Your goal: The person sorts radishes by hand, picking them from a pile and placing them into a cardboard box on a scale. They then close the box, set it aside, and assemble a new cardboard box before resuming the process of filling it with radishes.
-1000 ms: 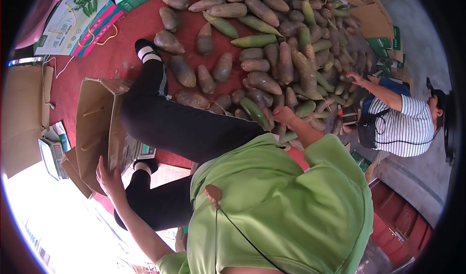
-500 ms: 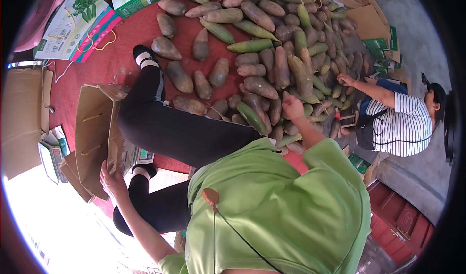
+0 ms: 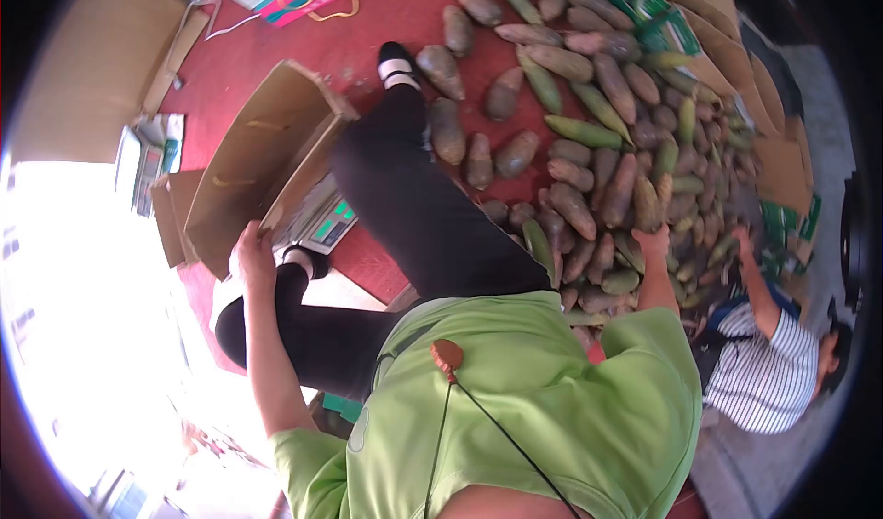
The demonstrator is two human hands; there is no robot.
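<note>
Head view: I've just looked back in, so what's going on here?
The left hand is at the edge of an open cardboard box, with a scale showing a lit display beside it. The right hand is at the near end of a long vegetable in the big pile on the red floor; whether it grips is unclear. Another person, in a striped shirt, reaches toward the pile too.

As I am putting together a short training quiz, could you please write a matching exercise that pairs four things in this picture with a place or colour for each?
1. Left hand
2. Right hand
3. Lit scale display
4. Co-worker's shirt

A. green
B. at the piled vegetables
C. white with dark stripes
D. at the edge of the cardboard box

Pairs: 1-D, 2-B, 3-A, 4-C
</note>
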